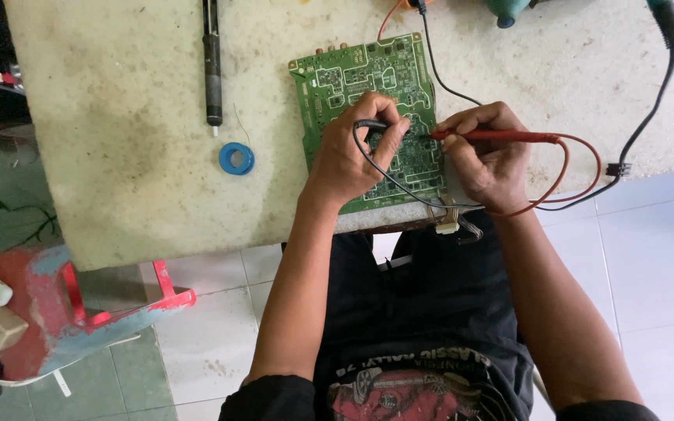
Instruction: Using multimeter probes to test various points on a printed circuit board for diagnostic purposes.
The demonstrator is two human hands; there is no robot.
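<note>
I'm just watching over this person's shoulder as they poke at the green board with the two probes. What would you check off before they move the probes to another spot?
1. Black probe gripped in the left hand: ok.
2. Red probe gripped in the right hand: ok.
3. Both tips resting on the green circuit board: red tip looks down on it; black tip is hidden by the fingers, cannot tell.
4. Board lying flat on the table: ok, though its near edge sits at the table's edge.
5. Probe leads free of snags: not ok, the black lead loops across the board.
6. Blue solder reel and black pen-shaped tool clear of the hands: ok.
</note>
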